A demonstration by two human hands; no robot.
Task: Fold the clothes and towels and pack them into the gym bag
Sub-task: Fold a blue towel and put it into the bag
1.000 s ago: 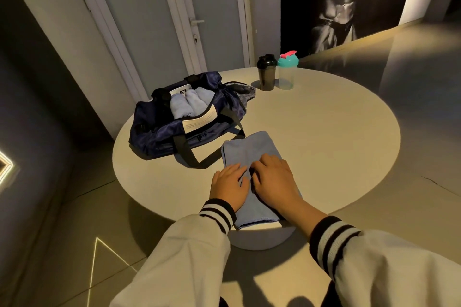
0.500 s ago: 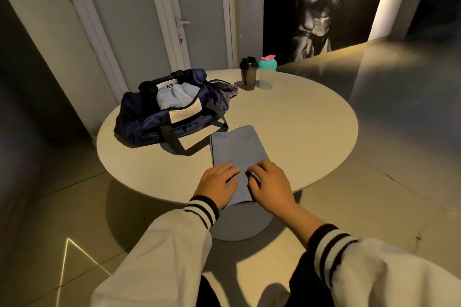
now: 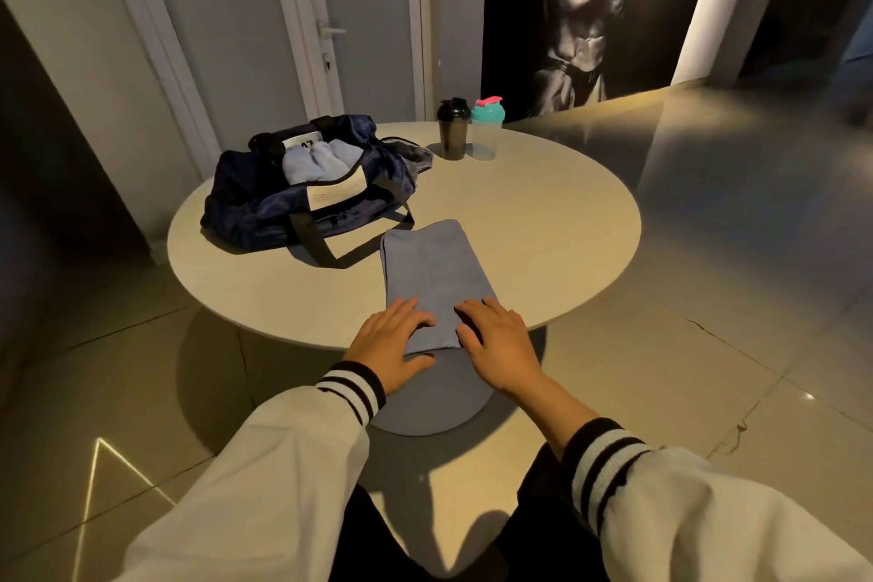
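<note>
A blue towel (image 3: 432, 272), folded into a long strip, lies on the round table (image 3: 543, 222) with its near end at the table's front edge. My left hand (image 3: 389, 343) rests on the near left corner of the towel, fingers on top and thumb at the end edge. On the near right corner lies my right hand (image 3: 500, 340) with spread fingers. The navy gym bag (image 3: 302, 199) stands open at the table's back left, with pale blue rolled cloths (image 3: 314, 158) inside.
A black shaker bottle (image 3: 452, 130) and a clear one with a teal lid (image 3: 486, 128) stand at the table's far edge. The bag's strap (image 3: 326, 246) loops onto the table beside the towel. Doors and a wall picture are behind.
Both hands have slid back along the towel toward its near end and moved apart to its corners. The camera has pulled back from the table.
</note>
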